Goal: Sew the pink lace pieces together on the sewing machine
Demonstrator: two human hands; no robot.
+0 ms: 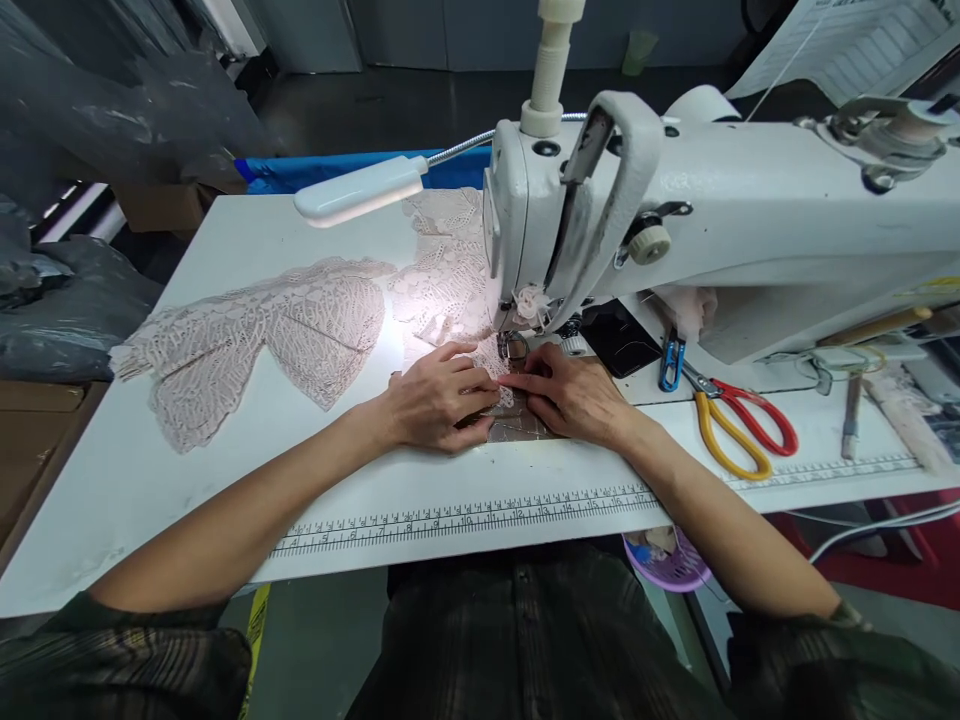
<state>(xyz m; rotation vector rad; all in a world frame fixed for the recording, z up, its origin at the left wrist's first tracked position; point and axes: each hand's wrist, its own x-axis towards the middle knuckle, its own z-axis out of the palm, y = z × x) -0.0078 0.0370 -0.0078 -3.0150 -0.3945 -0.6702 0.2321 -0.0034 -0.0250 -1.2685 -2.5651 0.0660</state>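
Pale pink lace fabric (pixel 446 285) lies under the head of a white sewing machine (pixel 525 200), with its edge at the presser foot (pixel 514 346). My left hand (pixel 444 398) is closed over the lace just left of the foot, its fingers bent and pressed together. To the right of the foot, my right hand (pixel 574 393) pinches the lace edge between thumb and forefinger. The fingertips of both hands nearly meet in front of the needle area. The exact grip under my left palm is hidden.
Another lace piece (pixel 322 325) lies spread at left. Scissors with red and yellow handles (pixel 731 430) and blue thread snips (pixel 672 360) rest at right. A lamp (pixel 360 190) hangs over the lace. A printed ruler (pixel 465 522) runs along the table's front edge.
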